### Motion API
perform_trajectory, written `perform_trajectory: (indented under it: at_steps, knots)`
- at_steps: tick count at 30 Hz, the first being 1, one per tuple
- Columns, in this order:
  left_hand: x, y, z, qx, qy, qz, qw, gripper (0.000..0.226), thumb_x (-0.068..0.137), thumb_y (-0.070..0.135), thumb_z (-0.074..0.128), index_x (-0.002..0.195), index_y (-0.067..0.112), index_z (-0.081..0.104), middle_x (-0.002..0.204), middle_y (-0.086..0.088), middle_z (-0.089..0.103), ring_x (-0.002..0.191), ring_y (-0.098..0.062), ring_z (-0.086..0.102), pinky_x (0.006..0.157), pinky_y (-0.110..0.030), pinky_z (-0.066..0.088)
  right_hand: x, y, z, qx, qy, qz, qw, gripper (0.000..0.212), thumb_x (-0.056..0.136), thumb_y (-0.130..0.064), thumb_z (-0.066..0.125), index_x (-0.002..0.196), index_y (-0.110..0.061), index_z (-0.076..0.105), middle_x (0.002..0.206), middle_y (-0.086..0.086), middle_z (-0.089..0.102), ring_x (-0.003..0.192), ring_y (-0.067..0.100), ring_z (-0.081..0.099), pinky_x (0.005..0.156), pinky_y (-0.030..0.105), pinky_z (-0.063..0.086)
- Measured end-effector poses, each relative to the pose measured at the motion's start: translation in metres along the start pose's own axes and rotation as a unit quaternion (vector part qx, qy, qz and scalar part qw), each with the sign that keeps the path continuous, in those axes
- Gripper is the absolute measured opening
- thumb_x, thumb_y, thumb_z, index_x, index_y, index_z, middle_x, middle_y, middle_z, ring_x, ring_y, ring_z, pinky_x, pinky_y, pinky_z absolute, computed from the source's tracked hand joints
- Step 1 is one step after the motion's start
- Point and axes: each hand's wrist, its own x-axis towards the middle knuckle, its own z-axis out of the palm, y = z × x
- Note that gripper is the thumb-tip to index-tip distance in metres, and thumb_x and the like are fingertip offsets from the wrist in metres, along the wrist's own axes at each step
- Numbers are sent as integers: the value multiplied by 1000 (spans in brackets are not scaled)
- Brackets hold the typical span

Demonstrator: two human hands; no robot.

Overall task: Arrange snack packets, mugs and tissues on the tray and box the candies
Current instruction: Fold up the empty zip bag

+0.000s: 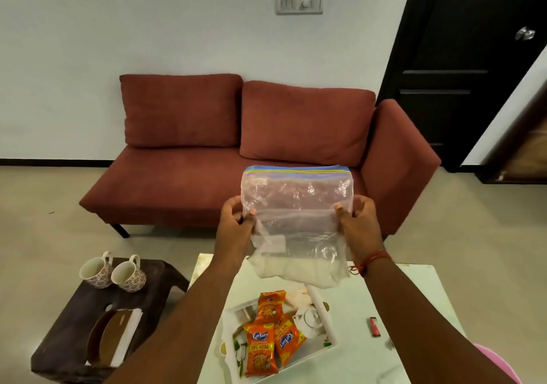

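1. Both hands, left hand (236,223) and right hand (356,220), pinch the side edges of a clear zip-lock bag (299,217), raised above the white table (414,289).
2. The bag looks light, limp and slippery; gripping near its stiffer zip strip seems safest.
3. Three Kurkure packets (270,333) lie in the tray (331,345) below.

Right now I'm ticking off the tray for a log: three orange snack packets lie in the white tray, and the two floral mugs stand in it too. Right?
Not quite. The head view shows the two floral mugs on the dark brown side table, not in the white tray. The three orange snack packets do lie in the tray.
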Motion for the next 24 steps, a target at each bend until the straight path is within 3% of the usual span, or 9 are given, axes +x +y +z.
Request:
perform_trajectory:
  at_steps: [2, 4, 8, 11, 14, 17, 19, 21, 24]
  knots:
    - [4, 1, 0, -40, -38, 2, 998, 50, 91, 21, 65, 127, 49, 45, 96, 7, 73, 77, -3, 69, 68, -23, 54, 3, -1, -7, -9, -78, -20, 997, 54, 88, -18, 70, 134, -23, 43, 114, 0, 65, 101, 15, 65, 87, 32, 54]
    - [7, 5, -1, -59, -80, 27, 995, 50, 93, 11, 62, 127, 45, 52, 101, 6, 74, 86, -4, 69, 69, -20, 54, 8, -3, -14, -60, -135, -38, 988, 60, 85, -16, 74, 137, -23, 46, 125, 1, 61, 113, 17, 61, 98, 38, 50]
    - [11, 17, -1, -2, -56, 48, 997, 35, 94, 8, 59, 119, 33, 61, 115, 2, 69, 102, -13, 67, 85, -31, 57, 17, -6, -20, -171, -103, -78, 977, 28, 83, -15, 75, 109, -16, 64, 98, 5, 65, 91, 25, 63, 85, 34, 53]
    - [10, 32, 1, 71, -54, 85, 992, 28, 96, 11, 57, 117, 30, 59, 118, -1, 65, 105, -17, 63, 89, -31, 55, 17, -8, -21, -284, -52, -146, 946, 17, 79, -22, 78, 91, -18, 67, 101, 3, 50, 92, 23, 55, 86, 35, 50]
    - [9, 50, 6, 162, -86, 168, 969, 25, 97, 15, 55, 120, 22, 60, 123, 2, 61, 111, -10, 57, 89, -9, 45, 14, -13, -22, -403, -52, -247, 879, 41, 71, -48, 80, 103, -28, 64, 127, 2, 44, 121, 23, 41, 101, 39, 39]
    - [2, 69, 20, 173, -164, 218, 946, 26, 97, 12, 55, 118, 29, 59, 119, 9, 59, 108, 2, 56, 91, -9, 43, 12, -22, -10, -440, -200, -269, 833, 70, 70, -67, 67, 130, -34, 52, 141, -7, 48, 130, 14, 43, 107, 41, 39]
    - [-2, 77, 32, 160, -201, 231, 938, 29, 97, 16, 56, 121, 34, 57, 124, 11, 57, 115, 5, 52, 98, -14, 43, 9, -26, 2, -363, -263, -228, 864, 50, 77, -54, 69, 122, -33, 59, 119, -12, 64, 106, 7, 59, 90, 34, 50]
    - [-3, 80, 39, 128, -185, 249, 942, 34, 95, 22, 60, 127, 33, 54, 119, 8, 57, 109, -1, 55, 94, -18, 46, 10, -25, 11, -285, -238, -207, 905, 6, 87, -29, 68, 93, -28, 68, 83, -13, 70, 76, -1, 61, 69, 29, 50]
    - [0, 73, 37, 103, -72, 247, 961, 59, 87, 33, 69, 139, 31, 42, 129, 8, 48, 116, 0, 50, 94, -13, 43, 13, -22, 15, -180, -173, -154, 956, 25, 94, -17, 60, 77, -34, 66, 68, -19, 66, 62, -4, 57, 59, 16, 47]
